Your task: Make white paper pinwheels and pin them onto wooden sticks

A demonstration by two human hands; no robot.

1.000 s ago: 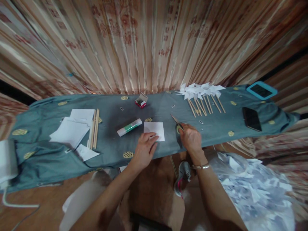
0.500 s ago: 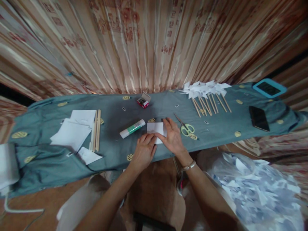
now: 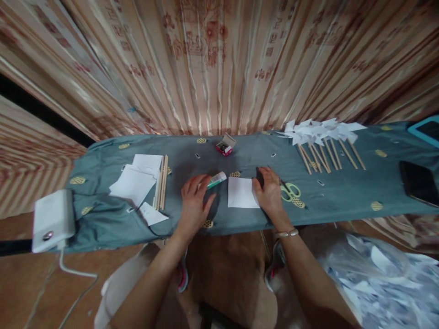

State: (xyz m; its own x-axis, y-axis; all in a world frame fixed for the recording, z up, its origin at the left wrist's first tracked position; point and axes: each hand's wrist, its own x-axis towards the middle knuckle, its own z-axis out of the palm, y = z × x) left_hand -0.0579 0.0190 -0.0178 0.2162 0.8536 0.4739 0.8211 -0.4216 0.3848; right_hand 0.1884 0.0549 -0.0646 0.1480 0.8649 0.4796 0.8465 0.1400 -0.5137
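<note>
Over the lower end of a white and green glue stick (image 3: 217, 180) reaches my left hand (image 3: 195, 198), its fingers bent and the thumb apart from them. The hand hides that end of the stick, which lies tilted on the cloth. Just to the right, a white square sheet of paper (image 3: 241, 193) lies flat. At its right edge rests my right hand (image 3: 269, 189), thumb on the paper and a gap between thumb and forefinger. Beside this hand are scissors with light green handles (image 3: 291, 192), their blades partly hidden behind the fingers.
A small open red box (image 3: 224, 147) stands at the back. Left are paper sheets (image 3: 133, 185) and wooden sticks (image 3: 163, 183); right are several paper pinwheels (image 3: 317, 132) on sticks and a black phone (image 3: 419, 183). A white device (image 3: 54, 219) with a cable sits far left.
My left hand has left the paper and moved left onto the glue stick. My right hand has shifted to the paper's right edge; the sheet now lies flat and uncovered. The view has turned left.
</note>
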